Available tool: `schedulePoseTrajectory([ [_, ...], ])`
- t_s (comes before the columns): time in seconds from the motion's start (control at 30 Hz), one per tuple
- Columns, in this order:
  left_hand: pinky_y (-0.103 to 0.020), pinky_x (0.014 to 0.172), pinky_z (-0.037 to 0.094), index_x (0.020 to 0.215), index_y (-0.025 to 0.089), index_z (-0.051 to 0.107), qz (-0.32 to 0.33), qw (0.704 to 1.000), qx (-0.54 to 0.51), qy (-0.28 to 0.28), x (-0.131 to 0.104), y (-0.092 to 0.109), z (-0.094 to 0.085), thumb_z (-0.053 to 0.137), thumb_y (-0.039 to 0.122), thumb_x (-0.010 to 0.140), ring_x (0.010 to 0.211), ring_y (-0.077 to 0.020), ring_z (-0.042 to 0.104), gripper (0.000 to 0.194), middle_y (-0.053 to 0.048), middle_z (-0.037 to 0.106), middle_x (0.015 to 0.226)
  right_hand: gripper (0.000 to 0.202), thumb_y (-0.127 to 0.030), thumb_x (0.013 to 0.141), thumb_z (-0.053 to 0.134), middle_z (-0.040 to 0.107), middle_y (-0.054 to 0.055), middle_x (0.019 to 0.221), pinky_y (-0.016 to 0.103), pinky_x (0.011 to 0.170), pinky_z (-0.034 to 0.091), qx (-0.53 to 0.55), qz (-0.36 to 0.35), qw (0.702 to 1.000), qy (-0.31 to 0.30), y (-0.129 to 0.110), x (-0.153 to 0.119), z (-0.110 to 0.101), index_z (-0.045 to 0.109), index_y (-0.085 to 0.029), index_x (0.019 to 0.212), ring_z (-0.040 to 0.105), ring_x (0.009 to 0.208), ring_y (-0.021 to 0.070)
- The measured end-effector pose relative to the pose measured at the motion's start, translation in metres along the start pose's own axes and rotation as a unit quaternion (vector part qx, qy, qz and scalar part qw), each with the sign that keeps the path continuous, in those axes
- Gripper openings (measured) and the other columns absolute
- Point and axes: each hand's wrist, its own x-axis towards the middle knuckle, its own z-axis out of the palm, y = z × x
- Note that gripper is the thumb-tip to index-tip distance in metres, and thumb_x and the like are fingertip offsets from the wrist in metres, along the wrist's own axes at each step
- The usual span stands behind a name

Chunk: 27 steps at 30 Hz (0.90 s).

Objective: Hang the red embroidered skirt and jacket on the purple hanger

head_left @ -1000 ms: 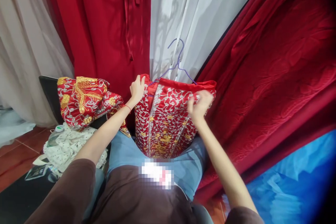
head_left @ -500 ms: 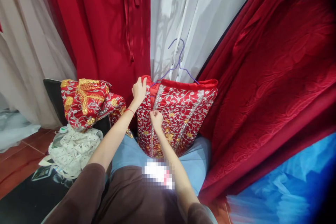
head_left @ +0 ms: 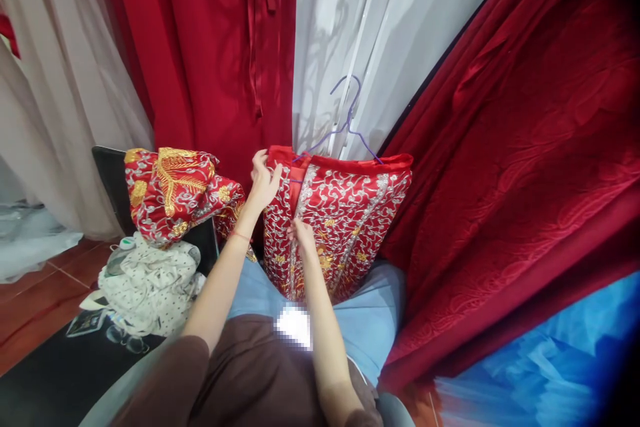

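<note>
A red embroidered skirt (head_left: 345, 207) with silver and gold stitching hangs upright from a purple wire hanger (head_left: 350, 107), its lower part between my knees. At its upper left edge, just below the red waistband, my left hand (head_left: 264, 180) grips the cloth, fingers bent and thumb on the front. Lower down, my right hand (head_left: 303, 235) pinches the skirt's cloth beside the silver-trimmed front opening. Exactly what lies between those fingertips is too small to make out.
Left of me, a folded red-and-gold embroidered garment (head_left: 175, 193) lies over a black chair (head_left: 107, 173), near a white speckled cloth bag (head_left: 150, 287) and sunglasses (head_left: 127, 340). Red drapes (head_left: 215, 47) hang behind; a red gown (head_left: 525, 180) and blue tulle (head_left: 550, 360) are right.
My left hand has slid slightly down the skirt's edge and its fingers have loosened. My right hand has moved a little lower along the opening. The view has shifted slightly.
</note>
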Motion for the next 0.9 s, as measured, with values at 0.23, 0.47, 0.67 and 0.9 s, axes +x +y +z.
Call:
schedulePoseTrajectory([
  [0.23,-0.029,0.082,0.052,0.095,0.021,0.053,-0.116,0.980,0.054,-0.150,-0.132,-0.017,-0.009,0.055,0.018,0.087,0.086,-0.0158,0.065,0.009,-0.005,0.065,0.098,0.027,-0.042,0.070,0.058,0.047,-0.005,0.050,0.023,0.046,0.025,0.085,-0.016,0.995,-0.051,0.004,-0.020,-0.006,0.052,-0.020,0.057,0.031,0.044,0.0067],
  [0.47,-0.030,0.076,0.049,0.092,0.023,0.057,-0.159,0.947,0.179,-0.216,-0.154,-0.018,0.023,0.052,0.022,0.091,0.095,-0.0224,0.067,0.005,-0.007,0.068,0.098,0.025,-0.037,0.066,0.063,0.044,-0.006,0.049,0.022,0.049,0.026,0.082,-0.047,0.993,-0.068,0.004,-0.031,-0.012,0.052,-0.019,0.053,0.032,0.048,0.0075],
  [0.67,-0.030,0.080,0.049,0.104,0.021,0.058,-0.153,0.945,0.193,-0.215,-0.162,-0.015,0.029,0.042,0.018,0.095,0.105,-0.0235,0.066,0.019,-0.012,0.069,0.110,0.034,-0.042,0.070,0.061,0.042,-0.006,0.046,0.023,0.047,0.025,0.091,-0.057,0.992,-0.061,0.003,-0.039,-0.007,0.045,-0.021,0.050,0.031,0.046,0.0077],
  [0.9,-0.033,0.080,0.051,0.118,0.019,0.057,-0.172,0.945,0.172,-0.218,-0.167,-0.012,0.034,0.041,0.023,0.096,0.106,-0.0257,0.067,0.027,-0.015,0.068,0.114,0.026,-0.039,0.071,0.061,0.050,-0.004,0.049,0.023,0.044,0.024,0.137,-0.075,0.987,-0.033,-0.024,-0.039,-0.005,0.055,-0.019,0.055,0.031,0.041,0.0057],
])
